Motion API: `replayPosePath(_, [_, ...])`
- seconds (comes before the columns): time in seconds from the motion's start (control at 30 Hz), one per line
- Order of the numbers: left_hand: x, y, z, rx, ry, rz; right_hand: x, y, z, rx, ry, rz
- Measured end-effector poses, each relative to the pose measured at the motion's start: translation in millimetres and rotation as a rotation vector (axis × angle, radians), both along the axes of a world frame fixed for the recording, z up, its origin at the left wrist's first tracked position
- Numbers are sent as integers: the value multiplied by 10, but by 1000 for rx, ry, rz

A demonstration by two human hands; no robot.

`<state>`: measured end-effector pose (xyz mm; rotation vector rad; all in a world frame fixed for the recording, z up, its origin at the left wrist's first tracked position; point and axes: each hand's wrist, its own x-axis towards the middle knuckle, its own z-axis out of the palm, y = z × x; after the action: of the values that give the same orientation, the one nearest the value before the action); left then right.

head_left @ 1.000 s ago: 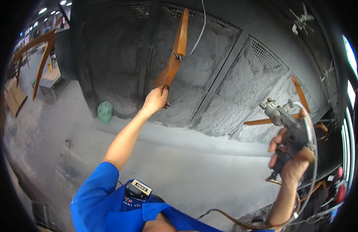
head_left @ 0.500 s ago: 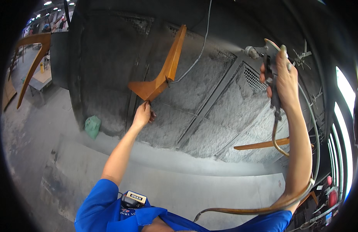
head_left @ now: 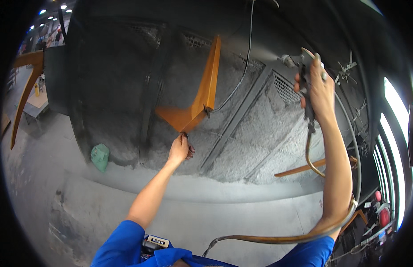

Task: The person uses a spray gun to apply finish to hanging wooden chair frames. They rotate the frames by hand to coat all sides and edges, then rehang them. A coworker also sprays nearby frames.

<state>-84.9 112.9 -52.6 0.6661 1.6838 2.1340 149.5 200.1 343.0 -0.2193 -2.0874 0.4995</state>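
An orange-brown angled wooden piece hangs in front of a grey, overspray-crusted booth wall. My left hand reaches up and pinches a small hook or edge at the piece's lowest corner. My right hand is raised high at the right, shut on a spray gun whose nozzle points left toward the piece, with a faint mist ahead of it. A brown hose runs down from the gun and curves under my right arm.
Another orange wooden piece hangs at the far left and a third sticks out at lower right. A green bag-like object lies at the wall's foot. A thin cable hangs from above. Red canisters stand at far right.
The view has tilted up. My right hand has lifted the spray gun from low right to high, aimed at the hanging piece. My left hand stays at the piece's lower end, which has turned.
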Motion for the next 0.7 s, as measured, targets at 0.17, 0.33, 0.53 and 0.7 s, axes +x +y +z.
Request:
replayPosePath(0.17, [72,237,-97,-15,46,-36,1257,-464,-745,6,-83,25])
replayPosePath(0.33, [274,547,-123,-87,179,19,2610,-552,-1757,-140,-89,112])
replayPosePath(0.53, [1003,649,482,-691,785,164,3407,-235,-2986,-322,30,177])
replayPosePath(0.7, [1398,303,1674,-618,1329,651,3791,-177,-3425,73,70,126])
